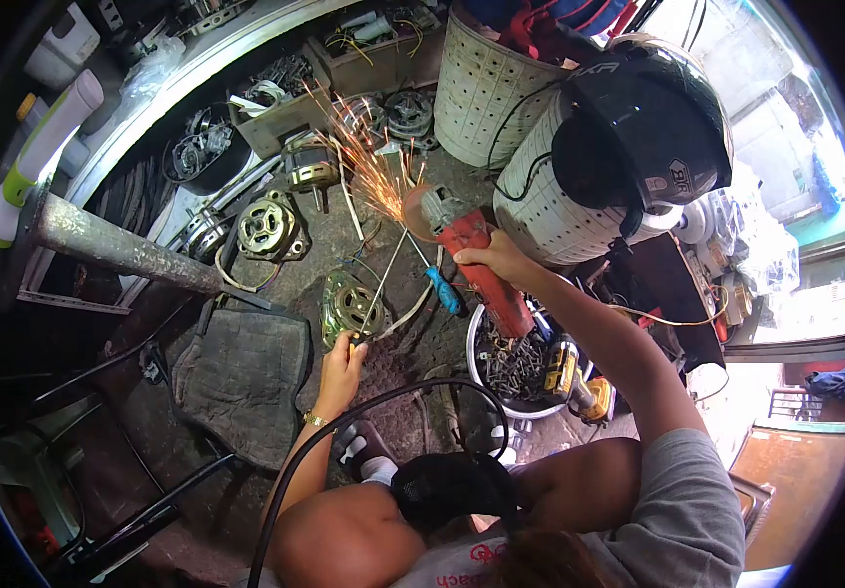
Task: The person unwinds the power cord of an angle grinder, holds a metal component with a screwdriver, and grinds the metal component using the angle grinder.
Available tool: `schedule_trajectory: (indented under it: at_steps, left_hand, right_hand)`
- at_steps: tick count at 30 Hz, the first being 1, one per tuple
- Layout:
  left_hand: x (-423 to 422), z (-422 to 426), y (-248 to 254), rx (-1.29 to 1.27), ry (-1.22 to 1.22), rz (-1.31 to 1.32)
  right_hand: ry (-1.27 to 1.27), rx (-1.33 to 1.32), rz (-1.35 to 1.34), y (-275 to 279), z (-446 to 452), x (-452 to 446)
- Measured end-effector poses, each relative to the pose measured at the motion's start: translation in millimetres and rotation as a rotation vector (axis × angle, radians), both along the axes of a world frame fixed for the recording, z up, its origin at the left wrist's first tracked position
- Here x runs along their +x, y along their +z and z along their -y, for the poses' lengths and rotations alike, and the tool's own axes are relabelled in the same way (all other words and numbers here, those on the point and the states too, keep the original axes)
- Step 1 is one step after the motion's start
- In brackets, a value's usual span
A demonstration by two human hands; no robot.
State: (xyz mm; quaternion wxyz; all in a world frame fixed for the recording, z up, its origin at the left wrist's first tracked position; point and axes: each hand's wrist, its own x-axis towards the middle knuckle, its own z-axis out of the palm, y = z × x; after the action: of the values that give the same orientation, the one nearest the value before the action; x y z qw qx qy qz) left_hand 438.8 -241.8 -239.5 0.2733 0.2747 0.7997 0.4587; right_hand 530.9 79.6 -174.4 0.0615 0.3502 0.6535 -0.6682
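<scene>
My right hand (497, 257) is wrapped round the body of a red angle grinder (481, 269). Orange sparks (368, 171) fly up and left from its disc (424, 212). Low at centre, my left hand (342, 365) is closed on the handle of a thin metal rod (386, 279), whose far tip reaches the disc. Beside the rod, a blue-handled screwdriver (445, 291) lies on the floor. A round metal motor part (352, 306) sits just beyond my left hand.
A bowl of screws (520, 367) with a yellow drill (591, 397) stands right of centre. Perforated white bins (481, 98) and a black helmet (643, 127) are at upper right. Left are a dark cushion (243, 380), a metal pole (119, 245) and more motor parts (267, 227). A black cable (297, 453) arches near my legs.
</scene>
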Motion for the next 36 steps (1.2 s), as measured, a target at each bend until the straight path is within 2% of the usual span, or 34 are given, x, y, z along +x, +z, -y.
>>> schedule_trajectory:
  at_steps: [5,8,12,18,29,34,36]
  left_hand:
    - [1,-1,-2,-0.009,0.010,0.029]
    - [2,-1,-1,0.031,0.023,0.002]
    - [2,0,1,-0.038,0.013,0.015]
    - [1,0,3,-0.034,0.013,-0.010]
    - [3,3,-11,0.059,0.037,-0.072]
    - [2,1,-18,0.067,0.057,0.098]
    - [2,1,-23,0.078,0.045,0.072]
  right_hand:
    - [-0.008,0.135,-0.164,-12,5,0]
    - [0.015,0.152,-0.136,-14,2,-3]
    - [0.000,0.084,-0.071,0,3,-4]
    - [0.034,0.217,-0.115,-17,1,-1]
    - [-0.040,0.050,-0.088,-5,-4,-6]
    - [-0.019,-0.009,-0.034,9,-5,-2]
    - [-0.015,-0.031,-0.045,8,-4,-1]
